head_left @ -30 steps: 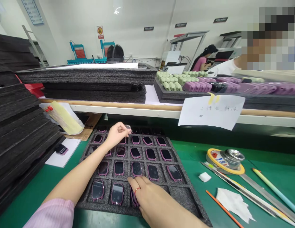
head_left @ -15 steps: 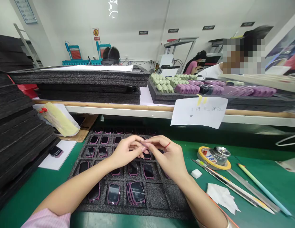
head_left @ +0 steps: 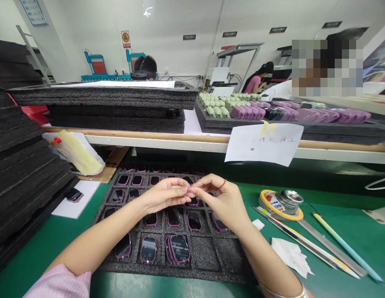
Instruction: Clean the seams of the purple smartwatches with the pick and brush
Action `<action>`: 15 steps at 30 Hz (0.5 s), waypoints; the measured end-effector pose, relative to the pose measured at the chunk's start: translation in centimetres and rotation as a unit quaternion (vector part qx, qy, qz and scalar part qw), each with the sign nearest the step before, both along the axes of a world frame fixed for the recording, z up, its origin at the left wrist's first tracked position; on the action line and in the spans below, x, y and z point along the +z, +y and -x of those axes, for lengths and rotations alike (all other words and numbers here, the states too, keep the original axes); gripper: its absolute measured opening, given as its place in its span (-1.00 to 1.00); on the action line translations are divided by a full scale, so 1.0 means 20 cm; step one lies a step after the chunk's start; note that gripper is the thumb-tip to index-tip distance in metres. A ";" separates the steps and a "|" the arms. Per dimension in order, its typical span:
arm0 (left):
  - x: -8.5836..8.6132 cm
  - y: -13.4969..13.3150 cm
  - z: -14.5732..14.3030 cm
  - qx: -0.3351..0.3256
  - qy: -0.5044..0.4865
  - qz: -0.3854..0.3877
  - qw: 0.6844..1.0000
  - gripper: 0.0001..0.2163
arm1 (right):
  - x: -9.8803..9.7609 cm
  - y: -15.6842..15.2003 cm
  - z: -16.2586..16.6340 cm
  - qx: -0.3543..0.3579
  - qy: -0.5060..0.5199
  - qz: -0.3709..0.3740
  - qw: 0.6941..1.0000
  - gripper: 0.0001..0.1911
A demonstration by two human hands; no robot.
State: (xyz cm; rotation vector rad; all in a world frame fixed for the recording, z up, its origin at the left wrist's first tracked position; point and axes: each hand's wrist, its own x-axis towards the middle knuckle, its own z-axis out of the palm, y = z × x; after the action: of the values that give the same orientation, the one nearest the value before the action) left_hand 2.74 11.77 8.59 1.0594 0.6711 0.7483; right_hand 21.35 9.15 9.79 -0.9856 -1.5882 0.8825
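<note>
Over the middle of a black foam tray point(head_left: 208, 273), my left hand point(head_left: 169, 193) and my right hand point(head_left: 219, 198) meet at the fingertips. Both are pinched together, and whatever lies between them is too small or hidden to make out. Beneath them, purple-framed watch faces point(head_left: 148, 250) with dark glass sit in the tray's compartments. One compartment in the front row holds several watch faces point(head_left: 179, 249) leaning together. Another watch face point(head_left: 219, 222) lies tilted beside my right wrist. My hands cover part of the tray's middle rows.
Right of the tray lie a yellow tape roll point(head_left: 281, 205) with a metal-capped jar, a steel ruler point(head_left: 332, 247), a pen point(head_left: 347, 248) and white tissue point(head_left: 291, 255). Black foam stacks point(head_left: 27, 174) rise at left. Green and purple cases point(head_left: 248, 112) fill a shelf tray. Co-workers sit beyond.
My left hand's fingers have straightened somewhat, while both hands' fingertips stay together. The view has shifted slightly.
</note>
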 end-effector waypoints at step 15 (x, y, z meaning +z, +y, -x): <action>-0.01 0.00 -0.01 0.132 0.040 -0.111 0.984 -0.65 | -0.05 0.01 0.01 -0.003 -0.055 -0.062 0.997 -0.79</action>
State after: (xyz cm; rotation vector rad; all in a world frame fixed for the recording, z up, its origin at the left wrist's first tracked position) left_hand 2.92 11.82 8.32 1.2228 0.8217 1.0312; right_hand 21.23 9.32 8.78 -0.9647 -1.7106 0.7271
